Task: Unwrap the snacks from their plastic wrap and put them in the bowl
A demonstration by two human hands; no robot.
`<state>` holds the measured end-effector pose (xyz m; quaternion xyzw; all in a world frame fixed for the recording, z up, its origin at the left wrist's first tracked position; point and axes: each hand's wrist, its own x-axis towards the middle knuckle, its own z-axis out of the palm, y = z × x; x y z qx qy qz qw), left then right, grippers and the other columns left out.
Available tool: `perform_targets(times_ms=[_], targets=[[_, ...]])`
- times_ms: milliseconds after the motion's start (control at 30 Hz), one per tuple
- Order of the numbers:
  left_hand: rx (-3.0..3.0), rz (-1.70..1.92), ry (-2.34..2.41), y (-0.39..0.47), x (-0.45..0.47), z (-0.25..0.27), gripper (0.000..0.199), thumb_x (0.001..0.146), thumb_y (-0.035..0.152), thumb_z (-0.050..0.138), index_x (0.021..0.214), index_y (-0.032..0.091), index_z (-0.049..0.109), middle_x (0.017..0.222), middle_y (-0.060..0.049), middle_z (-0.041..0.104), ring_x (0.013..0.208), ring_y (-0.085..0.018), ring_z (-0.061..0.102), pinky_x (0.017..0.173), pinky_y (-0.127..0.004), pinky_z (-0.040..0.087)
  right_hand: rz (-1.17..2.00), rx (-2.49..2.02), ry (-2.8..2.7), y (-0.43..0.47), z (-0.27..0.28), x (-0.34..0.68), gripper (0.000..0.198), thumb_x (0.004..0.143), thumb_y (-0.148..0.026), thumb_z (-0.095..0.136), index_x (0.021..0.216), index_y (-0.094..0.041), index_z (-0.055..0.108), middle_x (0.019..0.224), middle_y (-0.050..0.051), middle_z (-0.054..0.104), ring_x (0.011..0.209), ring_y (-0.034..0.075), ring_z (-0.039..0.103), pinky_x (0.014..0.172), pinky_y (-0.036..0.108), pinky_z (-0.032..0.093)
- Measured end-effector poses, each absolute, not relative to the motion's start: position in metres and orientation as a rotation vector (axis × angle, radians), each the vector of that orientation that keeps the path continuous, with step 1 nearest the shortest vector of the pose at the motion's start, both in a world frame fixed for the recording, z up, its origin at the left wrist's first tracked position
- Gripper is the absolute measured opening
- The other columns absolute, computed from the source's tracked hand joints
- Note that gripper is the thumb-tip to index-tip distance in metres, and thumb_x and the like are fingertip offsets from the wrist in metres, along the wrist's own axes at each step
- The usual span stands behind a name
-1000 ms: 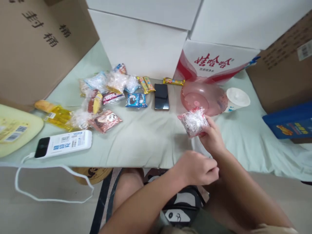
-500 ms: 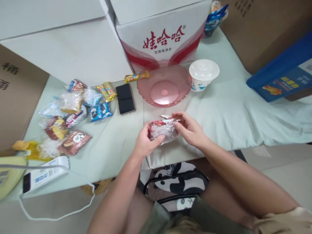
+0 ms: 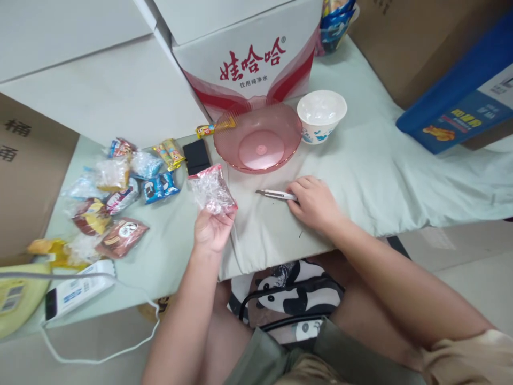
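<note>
Between the fingers of my left hand (image 3: 214, 229) is a clear plastic snack packet (image 3: 213, 190) with red edges, lifted above the cloth. My right hand (image 3: 315, 202) rests on the cloth, its fingers closed on the handle end of a small white utility knife (image 3: 278, 194). The knife's blade end points left. Just beyond both hands stands a clear pink bowl (image 3: 262, 149) with a scalloped rim. Behind the packet lies a black phone (image 3: 196, 156), partly covered by it.
Several wrapped snacks (image 3: 124, 195) are heaped on the left. A white paper cup (image 3: 320, 120) stands right of the bowl, before a white and red carton (image 3: 248, 72). At front left are a yellow bottle (image 3: 24, 294) and a white cable (image 3: 152, 326). A blue box (image 3: 457, 117) stands right.
My left hand has moved left, carrying the packet away from my right hand. My right hand is lowered to the cloth and now holds the utility knife there.
</note>
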<state>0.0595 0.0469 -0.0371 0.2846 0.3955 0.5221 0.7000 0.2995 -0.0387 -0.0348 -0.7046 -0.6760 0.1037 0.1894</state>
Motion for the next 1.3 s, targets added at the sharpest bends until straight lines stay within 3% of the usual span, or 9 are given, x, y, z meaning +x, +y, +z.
perform_targets(times_ms=[167, 267, 333, 533, 633, 733, 933, 1100, 1300], targets=[[0.657, 1.079, 0.834, 0.039, 0.047, -0.022, 0.046, 0.059, 0.039, 0.089, 0.097, 0.024, 0.069, 0.098, -0.004, 0.078, 0.098, -0.024, 0.073, 0.085, -0.036, 0.063, 0.681, -1.901, -1.673, -0.043, -0.02, 0.287, 0.017, 0.087, -0.026, 0.047, 0.102, -0.021, 0.053, 0.079, 0.004, 0.066, 0.065, 0.02, 0.056, 0.061, 0.031, 0.036], [0.651, 1.052, 0.785, 0.036, 0.049, -0.016, 0.044, 0.068, 0.053, 0.08, 0.099, 0.023, 0.069, 0.111, -0.008, 0.076, 0.11, -0.028, 0.07, 0.089, -0.043, 0.062, 0.804, -1.723, -1.57, -0.043, -0.013, 0.278, 0.023, 0.088, -0.032, 0.049, 0.107, -0.022, 0.054, 0.068, -0.002, 0.06, 0.059, 0.016, 0.053, 0.06, 0.029, 0.037], [0.662, 1.042, 0.787, 0.036, 0.052, -0.018, 0.042, 0.071, 0.05, 0.079, 0.101, 0.023, 0.067, 0.117, -0.008, 0.074, 0.114, -0.028, 0.068, 0.092, -0.044, 0.06, 0.845, -1.631, -1.518, -0.043, -0.011, 0.273, 0.026, 0.093, -0.04, 0.047, 0.107, -0.021, 0.058, 0.066, -0.003, 0.057, 0.059, 0.015, 0.051, 0.06, 0.028, 0.038], [0.813, 1.097, 0.959, 0.032, 0.058, -0.038, 0.045, 0.072, 0.043, 0.086, 0.105, 0.026, 0.062, 0.102, -0.001, 0.071, 0.082, -0.014, 0.067, 0.069, -0.025, 0.055, 0.982, -1.482, -1.369, -0.043, -0.012, 0.26, 0.037, 0.101, -0.047, 0.038, 0.096, -0.019, 0.062, 0.063, -0.003, 0.05, 0.055, 0.012, 0.044, 0.057, 0.027, 0.036], [0.967, 1.101, 0.986, 0.025, 0.061, -0.043, 0.054, 0.074, 0.042, 0.086, 0.121, 0.031, 0.061, 0.107, -0.001, 0.07, 0.084, -0.014, 0.066, 0.068, -0.022, 0.053, 1.034, -1.453, -1.455, -0.044, -0.013, 0.255, 0.035, 0.101, -0.045, 0.039, 0.089, -0.02, 0.06, 0.065, -0.003, 0.052, 0.057, 0.012, 0.046, 0.06, 0.026, 0.038], [1.023, 1.076, 0.95, 0.021, 0.066, -0.044, 0.052, 0.077, 0.047, 0.084, 0.122, 0.029, 0.064, 0.118, -0.004, 0.069, 0.097, -0.016, 0.067, 0.076, -0.022, 0.054, 1.019, -1.492, -1.532, -0.044, -0.014, 0.253, 0.033, 0.099, -0.042, 0.039, 0.086, -0.02, 0.059, 0.067, -0.002, 0.056, 0.06, 0.013, 0.05, 0.062, 0.027, 0.039], [0.798, 1.153, 0.89, 0.025, 0.074, -0.038, 0.05, 0.071, 0.049, 0.087, 0.109, 0.027, 0.063, 0.109, -0.003, 0.071, 0.086, -0.015, 0.068, 0.074, -0.026, 0.057, 0.966, -1.604, -1.606, -0.043, -0.015, 0.256, 0.032, 0.098, -0.042, 0.04, 0.088, -0.02, 0.061, 0.069, 0.0, 0.06, 0.062, 0.015, 0.052, 0.064, 0.028, 0.039], [0.708, 1.258, 0.93, 0.033, 0.061, -0.03, 0.039, 0.074, 0.041, 0.083, 0.102, 0.026, 0.06, 0.105, -0.001, 0.071, 0.084, -0.014, 0.067, 0.076, -0.027, 0.057, 0.973, -1.752, -1.68, -0.042, -0.014, 0.27, 0.035, 0.097, -0.041, 0.043, 0.075, -0.02, 0.061, 0.062, 0.0, 0.058, 0.06, 0.015, 0.052, 0.06, 0.027, 0.035], [1.316, 1.075, 1.336, 0.032, 0.041, -0.038, 0.022, 0.082, 0.029, 0.064, 0.103, 0.021, 0.065, 0.099, -0.004, 0.071, 0.087, -0.018, 0.067, 0.073, -0.027, 0.053, 0.493, -2.144, -1.707, -0.042, -0.018, 0.287, 0.033, 0.097, -0.034, 0.045, 0.105, -0.022, 0.075, 0.1, 0.009, 0.066, 0.078, 0.02, 0.06, 0.064, 0.031, 0.036]])
